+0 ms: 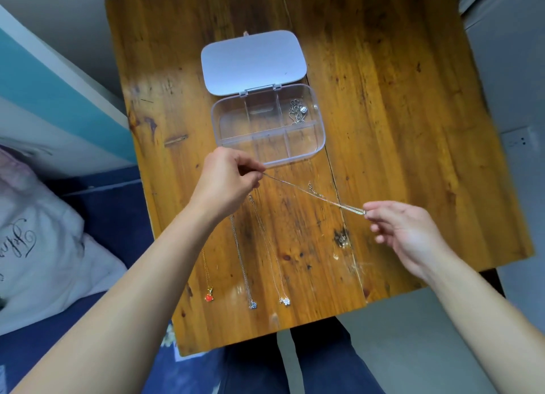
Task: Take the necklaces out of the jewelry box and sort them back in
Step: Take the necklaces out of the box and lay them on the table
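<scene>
We pinch chain [312, 195] taut: left hand [227, 180] one end, right hand [404, 234] the other. Hold it straight, clear of necklaces [244, 275] lying below left hand, avoid tangling.

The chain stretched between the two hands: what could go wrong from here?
1. The chain is taut between the left hand and right hand; a harder pull might snap it or slip it from a pinch.
2. The three necklaces lie close together on the table below it; a lowered chain or a sweeping forearm could tangle them.
3. Their pendants sit near the table's front edge and might be brushed off.
</scene>
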Demonstrator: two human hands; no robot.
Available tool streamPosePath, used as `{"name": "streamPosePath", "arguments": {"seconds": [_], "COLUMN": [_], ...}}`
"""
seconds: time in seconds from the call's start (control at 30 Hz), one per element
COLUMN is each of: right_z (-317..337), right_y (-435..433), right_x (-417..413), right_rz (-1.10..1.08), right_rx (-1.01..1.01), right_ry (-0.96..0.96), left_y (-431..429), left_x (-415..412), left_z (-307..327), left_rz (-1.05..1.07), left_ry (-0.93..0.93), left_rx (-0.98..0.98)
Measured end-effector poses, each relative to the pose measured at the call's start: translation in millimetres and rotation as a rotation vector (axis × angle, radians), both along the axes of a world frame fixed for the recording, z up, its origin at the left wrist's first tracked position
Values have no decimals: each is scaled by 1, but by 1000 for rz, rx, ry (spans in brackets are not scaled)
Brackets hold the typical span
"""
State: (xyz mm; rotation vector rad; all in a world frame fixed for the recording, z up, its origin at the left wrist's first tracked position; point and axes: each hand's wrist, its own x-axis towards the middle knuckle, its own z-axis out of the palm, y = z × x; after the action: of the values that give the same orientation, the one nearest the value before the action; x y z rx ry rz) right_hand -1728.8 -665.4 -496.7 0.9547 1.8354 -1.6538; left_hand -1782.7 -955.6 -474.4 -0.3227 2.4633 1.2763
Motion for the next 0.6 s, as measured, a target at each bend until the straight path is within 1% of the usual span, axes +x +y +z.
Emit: {"name": "streamPosePath", "arguments": {"seconds": [0.07,0.13,0.23,0.3,0.4,0.6], "right_z": [-1,-3,-4,-7,-10,-12], "right_y": [-5,-17,-40,-53,-65,-71], "right_x": [19,41,72,85,95,103], "right_rz": [150,306,525,631,678,763], "right_rx": [130,200,225,305,411,493], "right_ry": [-21,-42,-60,-36,7,26], "left_y": [6,13,22,25,27,33], "left_x": [1,2,5,7,10,8], "left_z": [-2,-6,-16,-23,-31,-45], "left_rz": [-8,-67,-185,-286,-390,-460], "left_ry": [99,187,221,220,194,224], "left_rx": [-78,-151,-239,-313,-402,-466]}}
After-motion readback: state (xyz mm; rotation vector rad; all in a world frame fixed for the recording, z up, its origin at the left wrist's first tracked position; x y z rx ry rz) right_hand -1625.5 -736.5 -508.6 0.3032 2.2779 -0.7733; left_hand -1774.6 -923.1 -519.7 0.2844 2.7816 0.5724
